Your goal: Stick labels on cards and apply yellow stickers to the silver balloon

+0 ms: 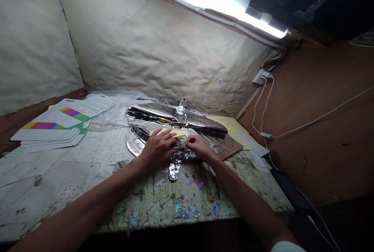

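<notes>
In the head view, I have both hands on a flattened, cross-shaped silver foil balloon (152,113), which lies crumpled at the middle of the paint-stained white bench (58,178). My left hand (157,150) is spread wide, palm down, with its fingers across a narrow pale yellow paper strip (168,132) on the foil. My right hand (200,145) is drawn narrow, its fingertips (188,139) meeting at the strip's end, though I cannot tell whether they grip it. The work in hand is at this strip, on the balloon's creased centre.

Around my hands, a brown cardboard sheet (230,148) sits under the balloon at three o'clock. Rainbow-striped white cards (48,133) lie at ten o'clock, and iridescent confetti pieces (185,209) are scattered at six o'clock.
</notes>
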Available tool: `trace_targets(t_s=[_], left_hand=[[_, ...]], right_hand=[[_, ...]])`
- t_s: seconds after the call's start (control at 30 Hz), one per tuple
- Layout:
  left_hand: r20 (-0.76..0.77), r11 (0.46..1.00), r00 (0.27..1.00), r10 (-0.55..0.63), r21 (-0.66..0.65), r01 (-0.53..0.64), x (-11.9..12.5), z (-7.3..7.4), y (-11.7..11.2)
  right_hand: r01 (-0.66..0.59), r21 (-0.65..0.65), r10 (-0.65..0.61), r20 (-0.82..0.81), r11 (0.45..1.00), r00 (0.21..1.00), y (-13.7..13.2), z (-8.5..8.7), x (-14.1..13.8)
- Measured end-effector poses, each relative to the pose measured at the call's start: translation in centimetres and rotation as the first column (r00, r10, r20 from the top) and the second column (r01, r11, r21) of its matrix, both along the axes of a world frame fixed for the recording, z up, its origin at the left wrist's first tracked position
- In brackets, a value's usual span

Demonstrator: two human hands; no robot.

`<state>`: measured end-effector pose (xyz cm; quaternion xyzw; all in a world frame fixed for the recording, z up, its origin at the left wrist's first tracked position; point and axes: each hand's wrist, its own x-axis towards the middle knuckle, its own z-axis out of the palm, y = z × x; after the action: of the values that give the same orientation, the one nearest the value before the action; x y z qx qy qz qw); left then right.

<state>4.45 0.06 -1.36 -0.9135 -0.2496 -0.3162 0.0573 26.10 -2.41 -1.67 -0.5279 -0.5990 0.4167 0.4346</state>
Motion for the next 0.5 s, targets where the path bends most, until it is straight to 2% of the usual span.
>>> trace_targets(t_s=[0.13,0.23,0.37,0.5], left_hand=[[0.048,0.996,0.999,-0.019,0.084,0.015,0.4,0.0,-0.5],[0.073,0.98,0.996,-0.048,0.197,0.033,0.5,0.2,-1.3],[0.018,0.943,0.993,-0.12,0.314,0.108,0.5,0.1,-2.1],[-0.143,0.927,0.97,-0.198,0.295,0.233,0.6,-0.4,-1.7]], right_hand=[[-0.033,-0.094,0.035,0.028,0.995,0.999,0.0,0.3,0.9],[0.037,-0.043,-0.033,0.093,0.998,0.995,1.6,0.9,2.5],[0.153,0.108,-0.174,0.222,0.982,0.959,6.4,3.3,4.7],[0.189,0.136,-0.226,0.357,0.972,0.906,12.9,7.0,5.9]])
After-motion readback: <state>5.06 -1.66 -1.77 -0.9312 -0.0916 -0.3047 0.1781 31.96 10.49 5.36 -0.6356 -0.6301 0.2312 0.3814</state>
